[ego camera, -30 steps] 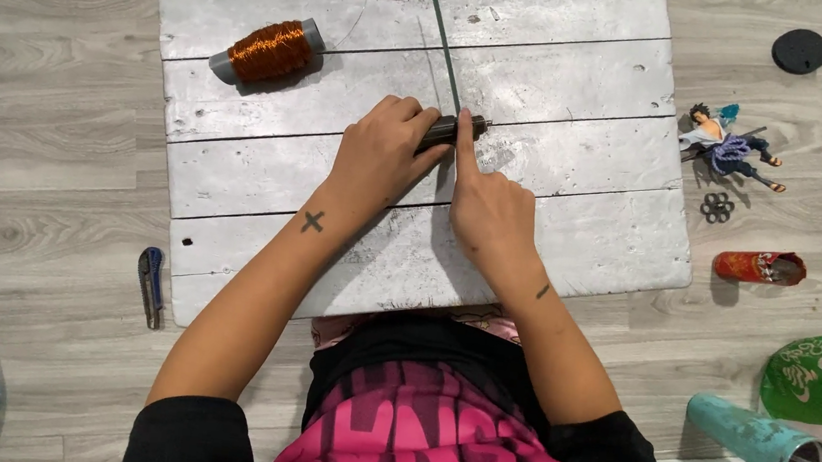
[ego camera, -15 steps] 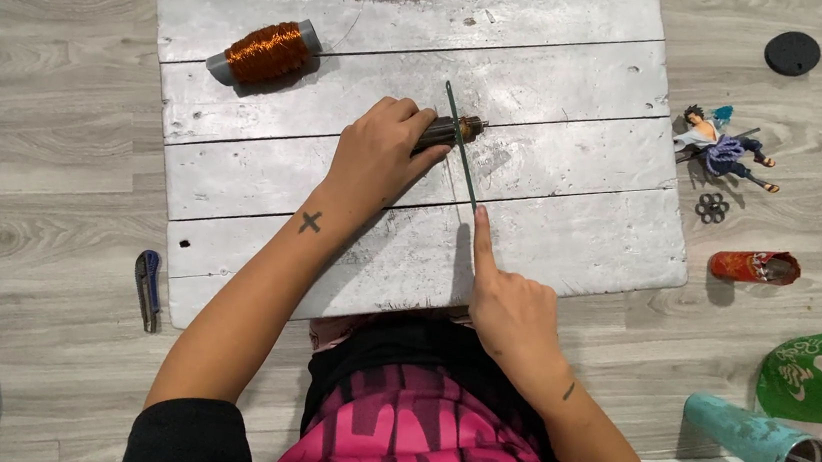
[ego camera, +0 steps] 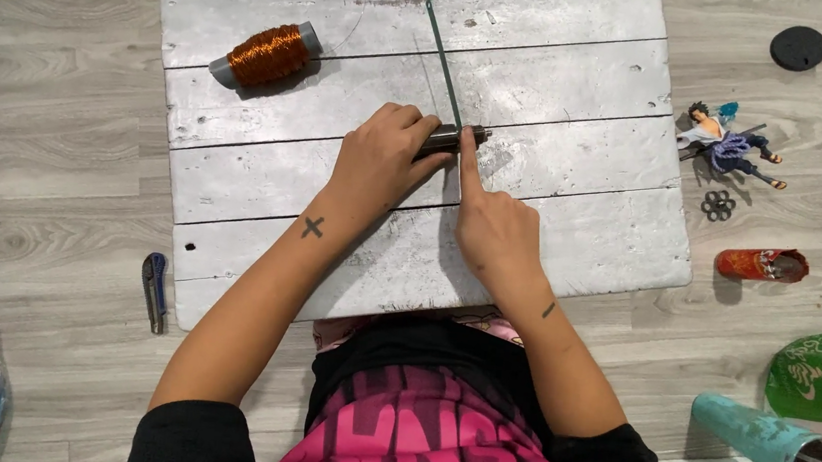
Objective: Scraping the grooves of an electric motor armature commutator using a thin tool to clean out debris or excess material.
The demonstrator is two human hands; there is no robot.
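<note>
Gripping a dark tool (ego camera: 448, 138) near the middle of the grey plank board (ego camera: 572, 226), the left hand (ego camera: 378, 158) is closed around its handle. A thin green rod (ego camera: 443, 58) runs from the tool's head toward the board's far edge. The right hand (ego camera: 492, 224) holds nothing: its fingers are curled and the forefinger is stretched out, its tip touching the tool's head where the rod meets it.

A spool of copper wire (ego camera: 267, 53) lies near the board's far left corner. The board rests on a wooden floor (ego camera: 49, 126). Off the board's right edge lie a small figurine (ego camera: 726, 141), a red crushed can (ego camera: 760, 263) on its side with its open mouth showing, and a teal tumbler (ego camera: 772, 447) on its side near the person, open end showing; I cannot tell if anything is inside either. A folding knife (ego camera: 154, 289) lies by the board's near left corner.
</note>
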